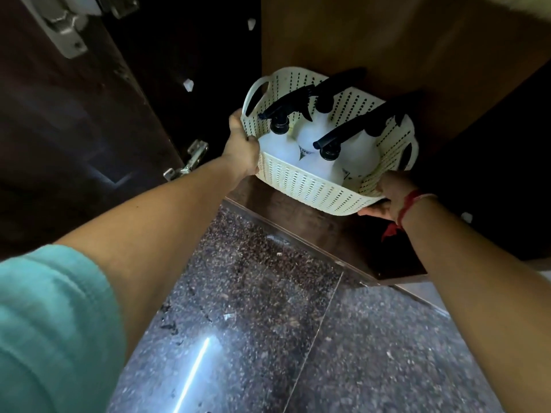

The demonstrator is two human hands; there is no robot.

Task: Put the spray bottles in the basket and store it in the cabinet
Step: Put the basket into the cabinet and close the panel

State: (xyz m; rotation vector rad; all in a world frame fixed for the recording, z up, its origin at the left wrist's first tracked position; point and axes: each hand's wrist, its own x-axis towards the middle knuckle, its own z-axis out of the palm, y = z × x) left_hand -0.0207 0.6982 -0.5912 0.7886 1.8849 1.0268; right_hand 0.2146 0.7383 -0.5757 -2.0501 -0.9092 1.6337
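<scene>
A cream perforated basket [310, 189] is held over the dark wooden cabinet floor [337, 234], just inside the open cabinet. Three white spray bottles with black trigger heads stand in it: one at the left [278, 138], one behind [313, 129], one at the front right [337, 162]. My left hand [243, 147] grips the basket's left rim. My right hand [386, 198] holds its near right corner from below; a red thread is tied round that wrist.
The dark cabinet door [68, 129] stands open at the left, with metal hinges [187, 162] on its inner edge. The cabinet's brown back wall [387, 40] rises behind the basket. Speckled granite floor [253, 308] lies below.
</scene>
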